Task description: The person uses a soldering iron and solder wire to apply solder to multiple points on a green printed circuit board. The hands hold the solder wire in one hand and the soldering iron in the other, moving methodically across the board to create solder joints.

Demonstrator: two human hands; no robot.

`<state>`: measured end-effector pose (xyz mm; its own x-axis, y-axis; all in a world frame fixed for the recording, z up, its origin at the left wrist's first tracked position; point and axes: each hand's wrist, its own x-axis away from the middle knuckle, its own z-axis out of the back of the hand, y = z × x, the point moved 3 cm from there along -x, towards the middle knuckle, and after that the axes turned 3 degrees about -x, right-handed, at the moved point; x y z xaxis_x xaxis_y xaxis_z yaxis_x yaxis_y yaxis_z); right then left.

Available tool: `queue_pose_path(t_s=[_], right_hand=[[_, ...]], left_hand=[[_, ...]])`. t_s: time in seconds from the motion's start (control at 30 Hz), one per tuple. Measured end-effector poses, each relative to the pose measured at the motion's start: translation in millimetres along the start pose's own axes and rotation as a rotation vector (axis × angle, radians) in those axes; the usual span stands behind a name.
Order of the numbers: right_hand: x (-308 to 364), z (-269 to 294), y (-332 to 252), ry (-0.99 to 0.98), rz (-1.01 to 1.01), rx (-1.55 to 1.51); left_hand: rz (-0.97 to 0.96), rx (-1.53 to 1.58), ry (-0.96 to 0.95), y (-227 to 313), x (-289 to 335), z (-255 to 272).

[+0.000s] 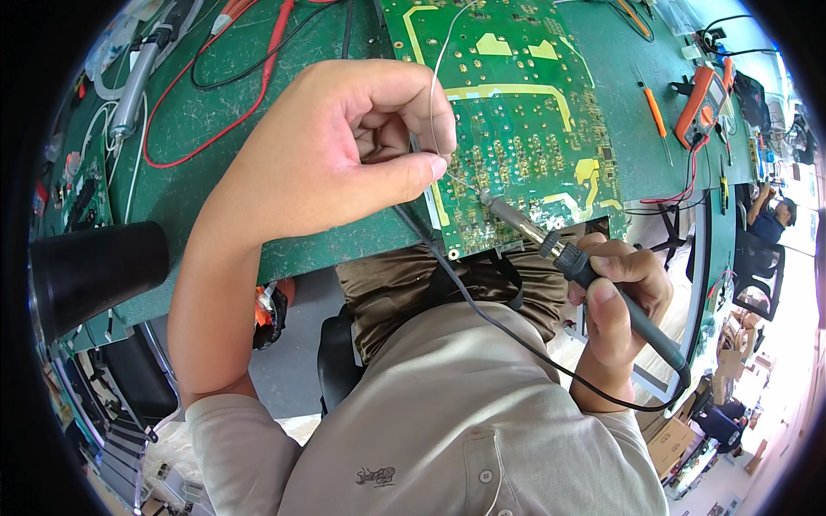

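Right hand (624,279) grips the soldering iron (571,260), tip down at the circuit board (508,112)! Left hand (344,142) pinches thin wire (435,77) between thumb and finger, its end right by that tip. The board lies at the green table's (185,202) near edge; rightward, a screwdriver (656,112) beside an orange-red meter (704,107); far off, a person (772,219) in dark clothes.

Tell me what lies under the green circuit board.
The green benchtop shows on both sides of the circuit board and seems to continue beneath it. The board's underside, and anything else directly below, is covered from view.
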<state>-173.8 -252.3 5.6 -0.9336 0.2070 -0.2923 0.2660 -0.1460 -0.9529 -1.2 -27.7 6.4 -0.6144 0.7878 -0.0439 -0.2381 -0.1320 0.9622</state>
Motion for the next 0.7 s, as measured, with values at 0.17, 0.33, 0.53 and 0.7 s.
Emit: queue_pose_path(t_s=[0.17,0.33,0.53,0.7], right_hand=[[0.2,-0.6,-1.1,-0.026,0.01,0.077],[0.5,-0.5,-0.9,-0.013,0.006,0.02],[3.0,1.0,1.0,-0.013,0.012,0.026],[4.5,1.1,2.2,-0.019,0.009,0.062]], left_hand=[[0.01,0.009,-0.009,-0.1,-0.3,-1.4],[0.006,0.014,-0.012,-0.8,-0.8,-2.2],[-0.023,0.019,0.002,-1.7,-1.0,0.4],[-0.06,0.034,0.011,-2.5,-0.5,3.4]])
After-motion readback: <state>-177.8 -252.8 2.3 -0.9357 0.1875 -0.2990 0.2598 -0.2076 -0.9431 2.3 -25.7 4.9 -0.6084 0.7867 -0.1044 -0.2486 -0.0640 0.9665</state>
